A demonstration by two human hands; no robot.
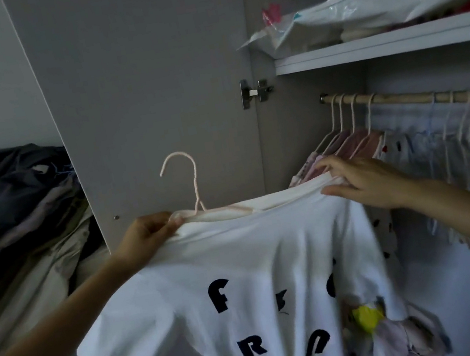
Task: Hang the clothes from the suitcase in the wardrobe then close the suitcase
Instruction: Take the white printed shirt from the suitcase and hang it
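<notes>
T-shirt [241, 255]: white with dark letters, it was held up in front of the open wardrobe, its neckline stretched over a hanger; its lower hem ran out of the bottom of the frame.
Hanger [189, 182]: pale pink; only the hook and a short run of the shoulder wire showed, the rest lay inside the shirt.
Left hand [146, 235]: fingers curled, pinching the collar at its left end.
Right hand [365, 178]: gripped the collar's right end, fingertips partly buried in cloth.
Rail [420, 97]: wooden, already carrying hung clothes [346, 142]; its right end was cut off by the frame edge.
Shelf [386, 46]: held plastic-wrapped bundles, contents hard to make out.
Door [148, 83]: open, hiding part of a dark clothes pile [13, 210] on the left.
Suitcase: not visible.
</notes>
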